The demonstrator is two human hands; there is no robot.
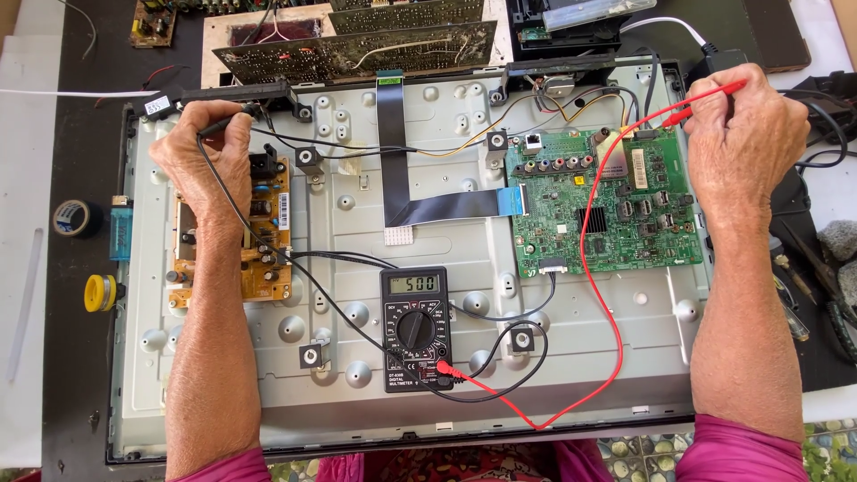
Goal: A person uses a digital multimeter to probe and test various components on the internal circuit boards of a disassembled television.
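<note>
out past the left hand, on the dark worktop (76, 295), lay a roll of dark tape (75, 217), a small blue lighter-shaped block (120, 229) and a yellow spool (98, 293). the left hand (203, 147) was closed around a slim black test probe (228, 124), its tip pointing toward the top corner of the brown power board (254, 234) that lay under and just below the wrist. the probe's black lead (268, 250) ran from the hand down across that board to the black digital multimeter (415, 328), which sat between the two forearms on the bare grey metal back panel of an opened flat television (446, 393). above the meter, a wide black ribbon cable (402, 152) came down the panel and bent toward the right. nearer the right hand lay the green main circuit board (607, 210) with its row of coloured sockets along the top edge. the right hand (741, 134) pinched a thin red test probe (705, 100) between thumb and fingers, the tip aimed at the upper right edge of the green board; whether it touched could not be told. its red lead (600, 268) looped down from the hand, over the green board, and back to the meter's lower sockets. behind both hands, loose long circuit boards (357, 49) lay at the far edge.
</note>
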